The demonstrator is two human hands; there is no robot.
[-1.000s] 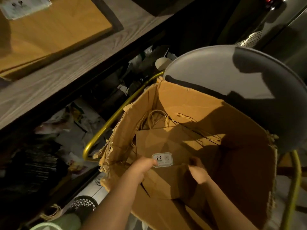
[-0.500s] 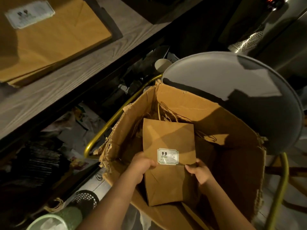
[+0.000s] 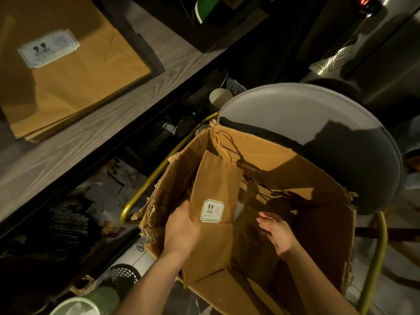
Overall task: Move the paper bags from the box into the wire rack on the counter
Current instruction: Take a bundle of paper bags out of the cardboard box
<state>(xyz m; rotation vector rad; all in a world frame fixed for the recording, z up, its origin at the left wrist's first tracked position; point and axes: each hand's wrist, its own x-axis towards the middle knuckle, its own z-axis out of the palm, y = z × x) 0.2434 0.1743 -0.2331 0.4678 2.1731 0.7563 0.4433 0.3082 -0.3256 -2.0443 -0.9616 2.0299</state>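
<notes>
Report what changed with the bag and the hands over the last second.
The labelled paper bag was raised upright in the cardboard box. The right hand let go and is open beside it; the left hand still grips its left edge. The chair and the stack of bags on the counter stayed put.

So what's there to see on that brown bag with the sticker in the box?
The paper bag is flat-folded brown paper, kraft by the look of it, and it stands tilted inside the cardboard box. A small white label reading 9.9 sits near its middle, with a fold line just below. Thin twisted cord handles seem to stick out at its top. The left hand holds its left edge. The right hand is open beside it, not touching.
</notes>
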